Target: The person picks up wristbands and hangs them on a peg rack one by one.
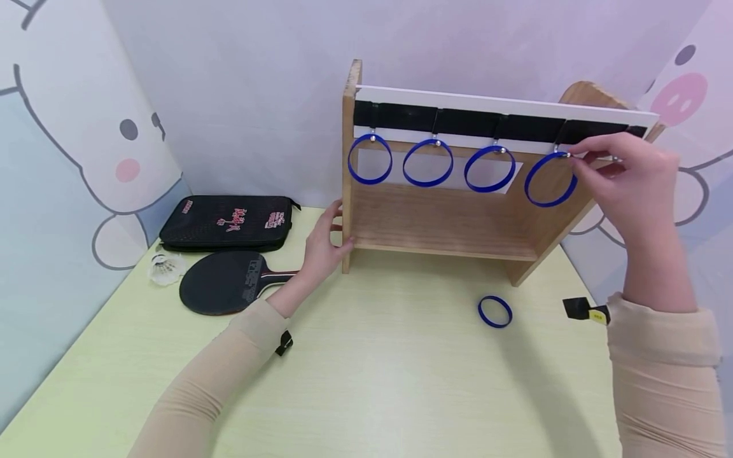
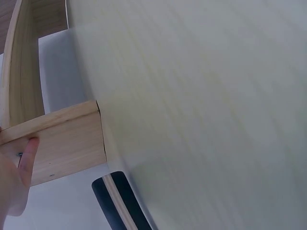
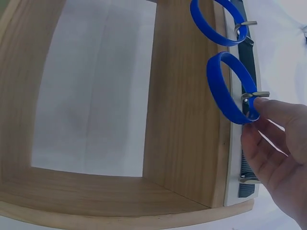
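Note:
At the fourth metal hook of the rack, my right hand [image 1: 638, 181] pinches a blue wristband [image 3: 218, 91] by its edge, between thumb and fingertips. The hook passes through that band in the right wrist view. Three more blue wristbands [image 1: 489, 189] hang from the hooks to its left. My left hand [image 1: 325, 249] grips the left side panel [image 1: 347, 191] of the wooden shelf [image 1: 441, 219], thumb at its front edge and fingers on the outer face. Another blue wristband [image 1: 497, 326] lies on the table in front of the shelf.
A white rail with a black strip [image 1: 406, 117] runs along the shelf's top front. A bare hook [image 3: 249, 181] sticks out past the right hand. On the left lie a black zipped case [image 1: 226, 222], a table tennis paddle [image 1: 217, 280] and a shuttlecock [image 1: 166, 269].

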The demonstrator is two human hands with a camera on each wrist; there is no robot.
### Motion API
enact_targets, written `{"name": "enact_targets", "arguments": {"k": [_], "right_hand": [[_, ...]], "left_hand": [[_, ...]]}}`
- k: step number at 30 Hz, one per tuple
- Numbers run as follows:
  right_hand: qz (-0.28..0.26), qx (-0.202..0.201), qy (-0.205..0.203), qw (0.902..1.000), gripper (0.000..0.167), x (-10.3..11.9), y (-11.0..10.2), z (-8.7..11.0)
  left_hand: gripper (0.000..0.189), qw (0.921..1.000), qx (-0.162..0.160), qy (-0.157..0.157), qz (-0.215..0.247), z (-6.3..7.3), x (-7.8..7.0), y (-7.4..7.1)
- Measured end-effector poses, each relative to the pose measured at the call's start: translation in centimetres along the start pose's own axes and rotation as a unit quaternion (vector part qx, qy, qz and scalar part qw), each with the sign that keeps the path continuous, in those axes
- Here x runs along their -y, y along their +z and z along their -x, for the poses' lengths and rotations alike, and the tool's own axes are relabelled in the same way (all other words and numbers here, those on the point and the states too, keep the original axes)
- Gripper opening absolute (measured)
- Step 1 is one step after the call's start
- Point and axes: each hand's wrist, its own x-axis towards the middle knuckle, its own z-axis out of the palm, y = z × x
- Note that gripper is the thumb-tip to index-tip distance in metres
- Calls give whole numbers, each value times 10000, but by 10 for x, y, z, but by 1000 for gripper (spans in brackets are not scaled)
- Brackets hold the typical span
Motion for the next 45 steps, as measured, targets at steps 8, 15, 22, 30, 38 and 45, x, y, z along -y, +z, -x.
{"name": "enact_targets", "arguments": {"k": [8,15,22,30,38,45], "right_hand": [[11,-197,75,9998,17,9,-10,8],[-78,158,-285,9994,17,18,-12,25],[-371,723,-755,9938,32,3,1,52],[-132,1588,-255,9869,30,-12,18,83],[-74,2063,-209,9782,24,-27,36,109],[-236,2501,-45,9679,23,-37,57,132]], "left_hand": [[82,10000,8,3,-6,1,0,0],[82,9999,-48,118,-49,0,1,0],[81,9999,-68,133,-22,-1,0,0],[82,10000,-20,30,20,0,0,0],[82,9999,57,-77,40,0,0,1],[82,10000,41,-37,-17,0,0,1]]}}
